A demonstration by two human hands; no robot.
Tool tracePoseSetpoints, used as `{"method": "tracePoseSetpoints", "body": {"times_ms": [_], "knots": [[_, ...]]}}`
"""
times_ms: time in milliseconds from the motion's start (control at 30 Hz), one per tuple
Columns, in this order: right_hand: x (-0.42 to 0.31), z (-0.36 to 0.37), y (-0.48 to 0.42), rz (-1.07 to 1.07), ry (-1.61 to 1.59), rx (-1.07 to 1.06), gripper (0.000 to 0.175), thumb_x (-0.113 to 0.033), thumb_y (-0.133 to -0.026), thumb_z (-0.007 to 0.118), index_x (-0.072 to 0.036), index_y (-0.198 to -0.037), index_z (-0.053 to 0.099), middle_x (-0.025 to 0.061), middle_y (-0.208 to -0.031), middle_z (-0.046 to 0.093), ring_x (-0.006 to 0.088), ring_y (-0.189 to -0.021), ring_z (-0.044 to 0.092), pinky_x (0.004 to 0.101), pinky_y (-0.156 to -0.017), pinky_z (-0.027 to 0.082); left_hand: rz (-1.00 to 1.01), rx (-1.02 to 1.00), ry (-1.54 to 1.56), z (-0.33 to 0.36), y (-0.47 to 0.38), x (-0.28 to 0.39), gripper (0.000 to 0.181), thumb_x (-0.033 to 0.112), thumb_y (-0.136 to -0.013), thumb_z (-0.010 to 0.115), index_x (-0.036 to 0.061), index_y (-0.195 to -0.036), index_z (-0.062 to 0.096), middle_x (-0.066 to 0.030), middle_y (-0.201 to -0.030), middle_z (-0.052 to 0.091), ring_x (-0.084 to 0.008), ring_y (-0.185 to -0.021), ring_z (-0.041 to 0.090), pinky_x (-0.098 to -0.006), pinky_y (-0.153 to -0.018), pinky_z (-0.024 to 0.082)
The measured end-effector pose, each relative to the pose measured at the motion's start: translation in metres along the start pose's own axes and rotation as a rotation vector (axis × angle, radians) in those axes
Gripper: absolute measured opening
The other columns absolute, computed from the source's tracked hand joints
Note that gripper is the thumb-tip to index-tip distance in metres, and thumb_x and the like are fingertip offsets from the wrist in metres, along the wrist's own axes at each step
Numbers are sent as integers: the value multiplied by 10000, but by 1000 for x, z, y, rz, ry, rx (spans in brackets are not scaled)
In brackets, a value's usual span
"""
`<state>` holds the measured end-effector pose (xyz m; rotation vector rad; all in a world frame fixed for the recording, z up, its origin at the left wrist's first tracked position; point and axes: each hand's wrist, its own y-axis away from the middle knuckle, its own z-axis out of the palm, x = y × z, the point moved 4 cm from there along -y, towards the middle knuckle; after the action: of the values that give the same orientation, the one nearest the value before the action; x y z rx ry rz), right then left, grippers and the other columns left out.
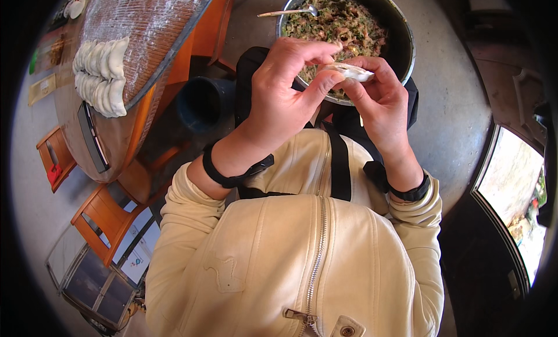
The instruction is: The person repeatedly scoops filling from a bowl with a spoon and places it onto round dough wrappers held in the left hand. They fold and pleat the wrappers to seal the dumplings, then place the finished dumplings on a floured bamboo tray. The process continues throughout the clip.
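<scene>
Between the fingertips of both hands is a white dumpling (358,74), its wrapper folded over and its edge partly pinched. My left hand (290,82) has the thumb against the near end, with the index finger raised just above. My right hand (380,90) grips the other end between thumb and fingers. Directly beneath them a large metal basin (409,44) holds minced filling (348,29) flecked with green. A spoon (287,12) rests across the basin's left rim, its bowl on the filling. The hands hide the basin's near part.
At left, two rows of finished dumplings (100,75) lie on a floured board (152,14) on a wooden table (69,132). A dark tablet-like object (92,138) lies near its edge. A blue bucket (205,103) stands on the floor, and wooden chairs (107,219) flank the table.
</scene>
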<state>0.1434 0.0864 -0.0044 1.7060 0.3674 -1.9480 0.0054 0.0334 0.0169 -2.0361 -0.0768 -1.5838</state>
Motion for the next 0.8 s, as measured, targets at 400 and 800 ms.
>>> {"method": "tracePoseSetpoints", "body": {"times_ms": [400, 800], "knots": [[0, -2, 1, -29, 75, 0, 200, -39, -852, 619, -7, -1033, 542, 18, -742, 613, 37, -582, 545, 178, -482, 428, -218, -49, 289, -4, 0, -12, 89, 97, -919, 544, 23, -912, 594, -70, -1010, 557, -106, -911, 520, -271, -843, 430], [9, -4, 1, 69, 85, 9, 214, -84, -882, 590, -4, -1066, 516, 61, -838, 650, 81, -655, 613, 188, -459, 454, -575, 97, 640, -12, -9, -52, 117, 138, -945, 504, 44, -889, 545, -55, -794, 589, -129, -758, 565, -267, -717, 478]]}}
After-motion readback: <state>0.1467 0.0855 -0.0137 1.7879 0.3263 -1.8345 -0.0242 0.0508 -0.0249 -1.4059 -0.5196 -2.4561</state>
